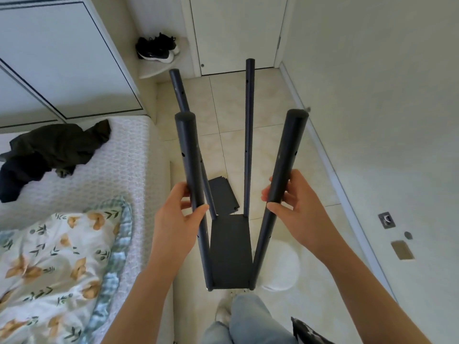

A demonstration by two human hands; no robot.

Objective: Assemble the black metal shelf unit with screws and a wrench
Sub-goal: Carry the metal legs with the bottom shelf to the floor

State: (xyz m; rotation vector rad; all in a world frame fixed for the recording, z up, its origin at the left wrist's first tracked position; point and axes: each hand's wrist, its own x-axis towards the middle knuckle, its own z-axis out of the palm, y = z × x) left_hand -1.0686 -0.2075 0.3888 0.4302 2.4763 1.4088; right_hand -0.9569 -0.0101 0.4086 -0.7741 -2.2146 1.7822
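Gripping with curled fingers: left hand (178, 219) round left black tubular metal post (190, 155), right hand (295, 207) round right post (285, 160), frame upright on beige tiled floor (285, 100). Draw tops parallel before screwing.

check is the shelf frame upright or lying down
Upright: the shelf frame stands with bottom panel lowest, posts pointing up; left hand and right hand grip two.

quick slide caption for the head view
Left hand and right hand grip the near posts of the black shelf frame beside a bed.
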